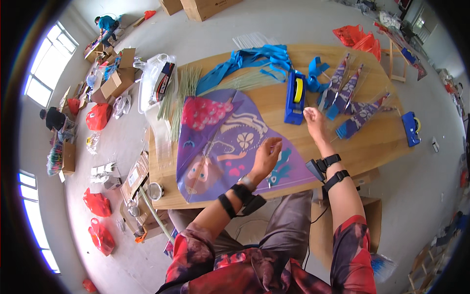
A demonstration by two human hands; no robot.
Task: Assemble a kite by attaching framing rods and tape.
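Note:
A purple kite (289, 144) printed with a mermaid figure lies spread on the wooden table (169, 183) in front of me. My left hand (267, 158) is over its right half, fingers curled together; anything between them is hidden. Just right of a blue tape dispenser (294, 113) with a yellow roll (298, 90), my right hand (316, 123) is raised with its fingertips pinched. Whether a bit of tape is in that pinch is too small to tell. Thin rods cross the kite's surface.
Blue ribbon strips (240, 61) and pale thin sticks (188, 83) lie along the far side. Several folded kites in clear sleeves (360, 117) are at the right, beside a second tape dispenser (411, 129). A clear plastic bin (147, 90) and a small round cup (155, 191) are leftward. Two people work far left.

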